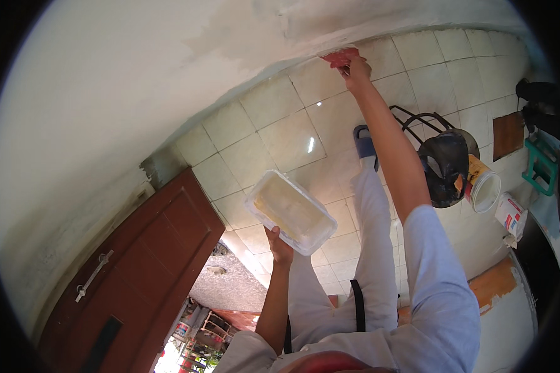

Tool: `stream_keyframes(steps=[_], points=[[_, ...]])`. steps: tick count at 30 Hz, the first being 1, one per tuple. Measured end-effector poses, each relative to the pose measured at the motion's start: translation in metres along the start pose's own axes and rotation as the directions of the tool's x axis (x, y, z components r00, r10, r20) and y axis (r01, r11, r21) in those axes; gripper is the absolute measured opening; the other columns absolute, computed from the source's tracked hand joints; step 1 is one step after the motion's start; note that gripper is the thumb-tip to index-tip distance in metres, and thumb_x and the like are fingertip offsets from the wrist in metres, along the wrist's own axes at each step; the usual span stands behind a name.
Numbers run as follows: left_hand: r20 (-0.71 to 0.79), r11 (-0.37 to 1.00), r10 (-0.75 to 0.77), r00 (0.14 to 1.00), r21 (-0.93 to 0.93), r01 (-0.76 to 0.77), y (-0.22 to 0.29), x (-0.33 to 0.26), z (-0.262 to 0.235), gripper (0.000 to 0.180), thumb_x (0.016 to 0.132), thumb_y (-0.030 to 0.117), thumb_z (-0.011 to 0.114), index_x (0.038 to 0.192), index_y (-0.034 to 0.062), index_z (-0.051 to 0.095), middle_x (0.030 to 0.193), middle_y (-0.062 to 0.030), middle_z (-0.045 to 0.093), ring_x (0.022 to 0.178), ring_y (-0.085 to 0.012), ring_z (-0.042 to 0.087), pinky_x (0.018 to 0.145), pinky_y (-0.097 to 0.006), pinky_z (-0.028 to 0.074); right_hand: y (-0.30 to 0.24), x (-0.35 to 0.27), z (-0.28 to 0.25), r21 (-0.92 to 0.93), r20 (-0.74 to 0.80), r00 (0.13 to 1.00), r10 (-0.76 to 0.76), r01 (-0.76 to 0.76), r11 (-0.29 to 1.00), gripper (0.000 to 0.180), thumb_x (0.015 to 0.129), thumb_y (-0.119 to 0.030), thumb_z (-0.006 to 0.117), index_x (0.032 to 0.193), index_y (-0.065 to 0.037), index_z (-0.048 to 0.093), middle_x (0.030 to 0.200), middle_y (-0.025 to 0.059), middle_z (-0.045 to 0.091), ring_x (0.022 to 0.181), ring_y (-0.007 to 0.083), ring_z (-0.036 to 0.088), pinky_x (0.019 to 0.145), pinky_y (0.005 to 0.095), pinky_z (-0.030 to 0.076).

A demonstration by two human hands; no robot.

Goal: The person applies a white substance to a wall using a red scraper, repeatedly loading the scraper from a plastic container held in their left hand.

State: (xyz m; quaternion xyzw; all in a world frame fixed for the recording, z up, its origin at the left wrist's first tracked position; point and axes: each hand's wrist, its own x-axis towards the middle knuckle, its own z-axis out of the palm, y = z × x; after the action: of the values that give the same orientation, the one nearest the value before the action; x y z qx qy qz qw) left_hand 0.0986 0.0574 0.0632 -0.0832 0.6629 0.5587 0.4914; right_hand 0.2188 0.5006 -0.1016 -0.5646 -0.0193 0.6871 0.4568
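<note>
My left hand (280, 246) grips the near edge of a white rectangular plastic tub (295, 214), its thumb on the rim. The tub is tilted toward me, with a pale yellowish coating on its inner bottom. Stretched far forward, my right hand (357, 69) is closed around a flat red scraper (340, 57). The scraper's edge is at the foot of the pale wall (230, 43), where the wall meets the tiled floor; whether it touches cannot be made out. Grey patches mark the wall's lower part.
A brown door (137, 267) with a metal handle stands at left, beside a doorway. On the tiled floor (280, 137) at right are a black-covered chair (445, 161), a bucket (483, 189), a white bag (511, 214) and a green stool (541, 165).
</note>
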Motion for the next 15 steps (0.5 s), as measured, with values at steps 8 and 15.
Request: stream_keyframes(steps=[8,15], points=[[-0.031,1.000,0.013,0.999,-0.006,-0.013,-0.009,0.003,-0.012,0.084,0.079,0.048,0.064,0.145,0.0053,0.034,0.135,-0.0102,0.048,0.125,-0.0278,0.047,0.103,-0.043,0.041,0.021,0.041,0.064,-0.038,0.042,0.998,0.042,-0.040,0.998,0.013,0.092,0.001,0.043,0.099,0.006,0.053,0.093,0.0202,0.068,0.086,0.0286,0.067,0.076,0.0337,0.055],[0.009,1.000,-0.006,1.000,0.029,0.005,-0.002,0.003,-0.009,0.083,0.079,0.049,0.063,0.144,0.0044,0.036,0.134,-0.0105,0.049,0.124,-0.0273,0.048,0.103,-0.042,0.040,-0.032,-0.005,0.052,0.033,0.332,0.937,-0.111,0.106,0.994,0.016,0.092,-0.002,0.049,0.104,0.004,0.058,0.092,0.0169,0.068,0.086,0.0253,0.065,0.076,0.0339,0.052]])
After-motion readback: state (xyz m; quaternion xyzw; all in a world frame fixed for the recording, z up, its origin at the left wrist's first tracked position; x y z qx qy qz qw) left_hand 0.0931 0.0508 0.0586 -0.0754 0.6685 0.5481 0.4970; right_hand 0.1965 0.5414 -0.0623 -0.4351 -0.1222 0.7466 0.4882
